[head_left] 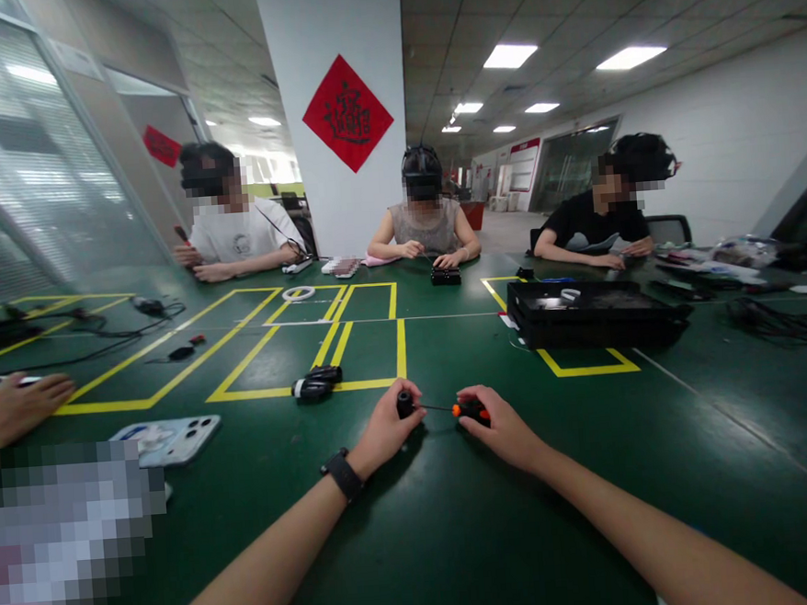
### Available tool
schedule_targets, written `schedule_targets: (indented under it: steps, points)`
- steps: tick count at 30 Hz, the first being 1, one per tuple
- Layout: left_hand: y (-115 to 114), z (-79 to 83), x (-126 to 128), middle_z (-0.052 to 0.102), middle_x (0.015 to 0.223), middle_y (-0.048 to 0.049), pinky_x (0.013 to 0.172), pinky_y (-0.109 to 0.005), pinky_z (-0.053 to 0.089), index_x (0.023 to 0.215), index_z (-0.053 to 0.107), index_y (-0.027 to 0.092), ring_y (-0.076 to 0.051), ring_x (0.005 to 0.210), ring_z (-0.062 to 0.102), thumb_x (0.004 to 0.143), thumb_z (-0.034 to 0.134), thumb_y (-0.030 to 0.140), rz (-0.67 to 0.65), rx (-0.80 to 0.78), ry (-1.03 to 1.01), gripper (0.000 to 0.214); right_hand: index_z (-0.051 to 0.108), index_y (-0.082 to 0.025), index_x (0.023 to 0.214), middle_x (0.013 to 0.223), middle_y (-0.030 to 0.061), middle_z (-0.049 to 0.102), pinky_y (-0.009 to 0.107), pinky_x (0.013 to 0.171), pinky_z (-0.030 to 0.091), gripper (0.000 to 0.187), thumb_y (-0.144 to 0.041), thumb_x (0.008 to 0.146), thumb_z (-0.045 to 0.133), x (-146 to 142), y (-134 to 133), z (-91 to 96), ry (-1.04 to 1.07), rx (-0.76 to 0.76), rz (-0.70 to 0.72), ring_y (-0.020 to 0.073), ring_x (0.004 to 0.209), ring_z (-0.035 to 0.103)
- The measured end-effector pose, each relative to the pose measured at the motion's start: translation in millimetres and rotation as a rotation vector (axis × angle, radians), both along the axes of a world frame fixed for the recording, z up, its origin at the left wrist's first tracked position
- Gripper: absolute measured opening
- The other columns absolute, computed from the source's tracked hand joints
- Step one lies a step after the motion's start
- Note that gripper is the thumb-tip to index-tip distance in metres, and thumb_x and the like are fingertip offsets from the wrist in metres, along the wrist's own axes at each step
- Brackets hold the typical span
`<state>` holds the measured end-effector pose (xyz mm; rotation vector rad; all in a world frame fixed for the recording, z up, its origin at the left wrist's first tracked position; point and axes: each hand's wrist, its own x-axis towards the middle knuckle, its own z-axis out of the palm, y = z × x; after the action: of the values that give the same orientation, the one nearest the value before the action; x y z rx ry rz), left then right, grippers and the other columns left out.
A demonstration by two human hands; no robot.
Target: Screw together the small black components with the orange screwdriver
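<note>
My left hand [385,428] is closed around a small black cylindrical part [404,402] just above the green table [460,520]. My right hand [499,425] grips the orange-and-black handle of a screwdriver [472,412]. Its thin shaft runs left into the black part. Both hands sit close together at the table's centre front. A black watch [344,473] is on my left wrist. A black-and-white small device [316,383] lies on the yellow tape line just beyond my left hand.
A black tray [594,312] stands at the right. A phone in a clear case [168,439] lies at the left, near another person's hand [14,408]. Three people sit along the far edge with small parts. Cables lie at far left and right.
</note>
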<state>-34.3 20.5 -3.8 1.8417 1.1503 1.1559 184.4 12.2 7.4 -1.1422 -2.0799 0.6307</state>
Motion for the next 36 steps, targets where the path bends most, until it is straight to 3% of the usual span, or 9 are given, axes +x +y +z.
schedule_targets:
  steps: [4, 9, 14, 17, 20, 25, 28, 31, 36]
  points:
    - [0.7, -0.8, 0.3, 0.052, 0.078, 0.0019, 0.071, -0.024, 0.04, 0.085, 0.046, 0.018, -0.012, 0.074, 0.051, 0.072, 0.055, 0.015, 0.017, 0.012, 0.003, 0.017, 0.06, -0.02, 0.095, 0.099, 0.0052, 0.056, 0.034, 0.091, 0.037, 0.023, -0.022, 0.088, 0.037, 1.1, 0.8, 1.2, -0.026, 0.009, 0.048, 0.0167, 0.099, 0.05]
    - [0.5, -0.4, -0.8, 0.052, 0.078, 0.0017, 0.069, -0.024, 0.039, 0.084, 0.047, 0.018, -0.012, 0.073, 0.05, 0.072, 0.055, 0.018, 0.026, 0.021, 0.028, 0.014, 0.054, -0.02, 0.105, 0.104, 0.005, 0.054, 0.034, 0.088, 0.039, 0.026, -0.024, 0.08, 0.054, 2.0, -0.6, 2.9, -0.006, 0.002, 0.0, 0.0175, 0.098, 0.05]
    - [-0.4, 2.0, -2.0, 0.051, 0.077, 0.0018, 0.069, -0.025, 0.039, 0.082, 0.047, 0.018, -0.012, 0.072, 0.049, 0.073, 0.055, 0.018, 0.01, 0.015, 0.033, 0.012, 0.059, -0.019, 0.097, 0.102, 0.0059, 0.056, 0.035, 0.093, 0.036, 0.024, -0.024, 0.089, 0.037, 1.8, 0.4, 3.5, -0.023, -0.001, 0.045, 0.0169, 0.101, 0.049]
    - [-0.2, 2.3, -1.8, 0.051, 0.076, 0.0019, 0.069, -0.025, 0.039, 0.082, 0.047, 0.018, -0.012, 0.071, 0.049, 0.074, 0.054, 0.018, 0.003, 0.015, 0.024, 0.011, 0.058, -0.019, 0.095, 0.101, 0.0054, 0.055, 0.034, 0.091, 0.038, 0.016, -0.023, 0.084, 0.047, 1.5, 0.2, 3.7, -0.012, 0.018, 0.048, 0.0172, 0.099, 0.049]
    - [-0.5, 3.1, -1.4, 0.051, 0.076, 0.0023, 0.069, -0.024, 0.039, 0.081, 0.047, 0.018, -0.012, 0.071, 0.049, 0.074, 0.055, 0.021, -0.005, 0.008, 0.013, 0.011, 0.053, -0.02, 0.105, 0.105, 0.0056, 0.054, 0.035, 0.089, 0.039, 0.026, -0.025, 0.079, 0.054, 1.5, -0.8, 3.6, 0.0, 0.003, 0.013, 0.018, 0.099, 0.05]
    - [-4.2, 7.3, -1.3, 0.053, 0.075, 0.0013, 0.065, -0.023, 0.039, 0.084, 0.048, 0.018, -0.012, 0.069, 0.049, 0.079, 0.05, 0.036, -0.015, -0.114, -0.057, 0.018, 0.059, -0.02, 0.098, 0.102, 0.0061, 0.056, 0.037, 0.093, 0.036, 0.026, -0.023, 0.09, 0.035, 1.7, 0.2, 4.2, -0.021, -0.008, 0.059, 0.0179, 0.102, 0.048]
    - [-4.9, 8.4, -1.3, 0.054, 0.074, 0.0011, 0.063, -0.023, 0.038, 0.085, 0.047, 0.019, -0.012, 0.068, 0.049, 0.084, 0.041, 0.04, -0.037, -0.159, -0.108, 0.023, 0.057, -0.02, 0.097, 0.101, 0.0053, 0.056, 0.036, 0.091, 0.038, 0.017, -0.021, 0.085, 0.045, 1.5, 0.8, 3.4, -0.008, 0.013, 0.06, 0.0179, 0.1, 0.049]
    - [-3.0, 6.3, -1.2, 0.054, 0.073, 0.0017, 0.063, -0.022, 0.038, 0.084, 0.047, 0.019, -0.011, 0.067, 0.048, 0.084, 0.041, 0.041, -0.027, -0.147, -0.11, 0.023, 0.052, -0.02, 0.107, 0.107, 0.0053, 0.054, 0.035, 0.09, 0.039, 0.029, -0.023, 0.079, 0.054, 1.8, 1.3, 1.6, 0.015, -0.009, 0.023, 0.0177, 0.1, 0.049]
    - [-0.4, 2.5, -0.9, 0.052, 0.073, 0.0025, 0.061, -0.022, 0.038, 0.084, 0.047, 0.019, -0.011, 0.065, 0.047, 0.081, 0.048, 0.036, -0.007, -0.111, -0.057, 0.017, 0.059, -0.019, 0.098, 0.104, 0.006, 0.056, 0.036, 0.094, 0.036, 0.023, -0.024, 0.088, 0.038, 3.0, 2.9, 1.2, -0.005, -0.007, 0.04, 0.0173, 0.102, 0.049]
